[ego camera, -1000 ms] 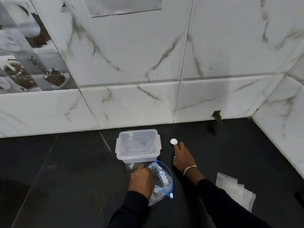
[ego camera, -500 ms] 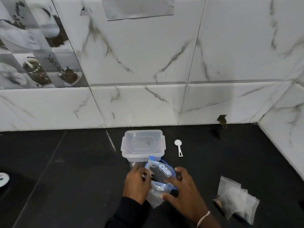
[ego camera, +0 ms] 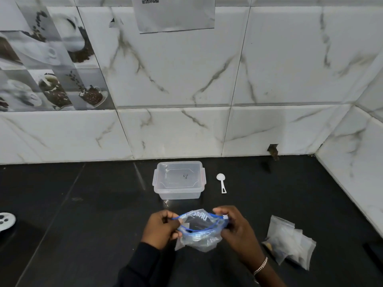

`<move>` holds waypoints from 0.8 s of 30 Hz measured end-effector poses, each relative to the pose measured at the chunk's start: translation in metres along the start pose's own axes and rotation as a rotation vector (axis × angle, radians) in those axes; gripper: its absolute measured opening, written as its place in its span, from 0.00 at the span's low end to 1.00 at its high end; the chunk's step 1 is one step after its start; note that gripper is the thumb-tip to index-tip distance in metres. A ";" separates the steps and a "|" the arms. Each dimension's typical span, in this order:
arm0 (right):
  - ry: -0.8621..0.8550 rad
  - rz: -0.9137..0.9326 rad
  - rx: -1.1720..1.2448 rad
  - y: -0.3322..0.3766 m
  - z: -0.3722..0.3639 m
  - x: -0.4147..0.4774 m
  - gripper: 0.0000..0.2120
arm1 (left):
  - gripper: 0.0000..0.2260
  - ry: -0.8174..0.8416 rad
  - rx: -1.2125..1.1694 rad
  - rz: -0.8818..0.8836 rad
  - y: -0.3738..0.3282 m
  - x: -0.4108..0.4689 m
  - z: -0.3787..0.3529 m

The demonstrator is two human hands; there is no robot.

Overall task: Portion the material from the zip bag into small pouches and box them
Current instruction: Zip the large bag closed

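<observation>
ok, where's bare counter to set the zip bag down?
Widest bare patch: counter left of the lidded box, bordered by the wall and a white round object at the edge. Another lies right of the scoop, behind the pouch pile. Tight: the strip between box and the left hand and right hand gripping the zip bag.

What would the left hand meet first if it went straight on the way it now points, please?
Probably the clear lidded plastic box: the left hand, gripping the blue-zippered clear bag, points toward its front wall, though depth is unclear.
</observation>
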State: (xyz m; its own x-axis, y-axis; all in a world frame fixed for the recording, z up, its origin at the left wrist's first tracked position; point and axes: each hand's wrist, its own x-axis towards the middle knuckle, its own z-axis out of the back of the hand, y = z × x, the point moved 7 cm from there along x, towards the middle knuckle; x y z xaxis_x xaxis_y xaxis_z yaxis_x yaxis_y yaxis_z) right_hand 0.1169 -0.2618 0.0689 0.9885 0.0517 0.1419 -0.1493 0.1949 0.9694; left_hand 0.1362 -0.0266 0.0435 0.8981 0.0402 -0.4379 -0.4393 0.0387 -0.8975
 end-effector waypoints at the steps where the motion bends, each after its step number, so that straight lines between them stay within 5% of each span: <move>1: -0.073 -0.105 0.068 -0.007 0.003 -0.002 0.24 | 0.05 -0.005 -0.012 -0.019 -0.001 -0.002 0.000; 3: -0.191 -0.394 0.173 -0.027 0.005 -0.010 0.12 | 0.05 0.002 -0.020 -0.058 -0.002 -0.007 0.000; 7: -0.022 -0.752 0.277 -0.042 -0.012 -0.029 0.11 | 0.07 0.029 -0.043 -0.104 0.002 -0.013 -0.001; 13: 0.067 -0.590 0.367 -0.024 -0.020 -0.026 0.10 | 0.13 0.050 -0.054 0.031 0.013 -0.021 -0.007; 16: 0.156 -0.483 0.071 -0.018 -0.021 -0.018 0.15 | 0.15 0.077 -0.053 0.003 0.007 -0.025 -0.012; 20: 0.103 -0.332 -0.236 -0.012 -0.016 -0.011 0.07 | 0.14 0.252 -0.156 0.084 0.003 -0.036 -0.031; 24: 0.038 -0.121 -0.723 0.013 -0.016 -0.007 0.10 | 0.13 0.082 0.022 0.003 0.005 -0.032 -0.019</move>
State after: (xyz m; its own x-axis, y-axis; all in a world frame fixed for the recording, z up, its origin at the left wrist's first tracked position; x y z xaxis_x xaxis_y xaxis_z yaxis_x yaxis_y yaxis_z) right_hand 0.1074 -0.2443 0.0769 0.9996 0.0200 0.0221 -0.0292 0.7985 0.6013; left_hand 0.1058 -0.0467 0.0515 0.8950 -0.0417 -0.4442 -0.4414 0.0611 -0.8952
